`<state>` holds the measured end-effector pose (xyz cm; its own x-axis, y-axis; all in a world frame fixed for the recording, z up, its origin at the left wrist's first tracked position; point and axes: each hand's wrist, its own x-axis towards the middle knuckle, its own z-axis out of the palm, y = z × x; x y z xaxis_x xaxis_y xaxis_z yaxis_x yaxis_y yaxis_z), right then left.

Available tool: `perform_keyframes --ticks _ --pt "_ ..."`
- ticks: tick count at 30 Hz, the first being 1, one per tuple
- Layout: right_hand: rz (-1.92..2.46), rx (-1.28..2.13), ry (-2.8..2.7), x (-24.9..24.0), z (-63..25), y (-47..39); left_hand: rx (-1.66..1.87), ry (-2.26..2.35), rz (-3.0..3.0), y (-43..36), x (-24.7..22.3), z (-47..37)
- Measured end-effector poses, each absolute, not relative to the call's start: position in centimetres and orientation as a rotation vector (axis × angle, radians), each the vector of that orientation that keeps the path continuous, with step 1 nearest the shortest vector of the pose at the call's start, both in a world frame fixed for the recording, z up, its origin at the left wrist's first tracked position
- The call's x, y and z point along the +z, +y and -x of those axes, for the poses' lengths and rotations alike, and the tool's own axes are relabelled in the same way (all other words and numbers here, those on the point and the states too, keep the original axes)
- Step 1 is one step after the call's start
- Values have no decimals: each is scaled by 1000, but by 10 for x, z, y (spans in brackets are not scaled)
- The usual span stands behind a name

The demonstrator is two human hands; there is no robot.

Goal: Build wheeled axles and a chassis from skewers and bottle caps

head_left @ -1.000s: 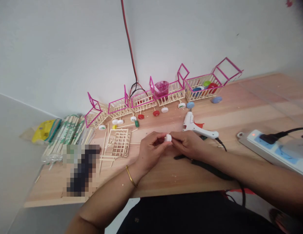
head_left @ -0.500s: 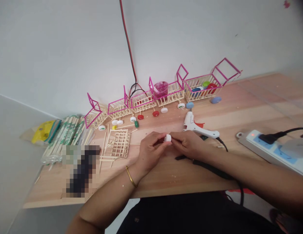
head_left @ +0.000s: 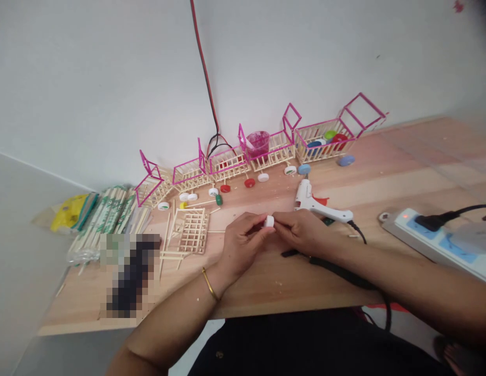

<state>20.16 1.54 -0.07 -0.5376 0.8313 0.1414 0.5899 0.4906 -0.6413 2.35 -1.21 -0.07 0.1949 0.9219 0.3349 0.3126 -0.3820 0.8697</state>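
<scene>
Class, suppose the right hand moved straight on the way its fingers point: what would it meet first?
The white cap held in the left hand. The right hand may be touching it; one view leaves that depth unclear.

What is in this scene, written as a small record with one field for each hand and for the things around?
Left hand: pinches a white cap
Right hand: fingertips beside the cap; contact unclear
Tool: white glue gun on the table
Along wall: five stick carts, pink rims
Power: strip with black plug, red light on
</scene>
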Motion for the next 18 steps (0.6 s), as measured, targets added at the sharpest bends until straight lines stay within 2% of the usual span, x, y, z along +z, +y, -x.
perform_keyframes --ticks 18 --pt "1047 835 -2240 8 -203 18 1188 1177 -1572 -12 -4 -26"
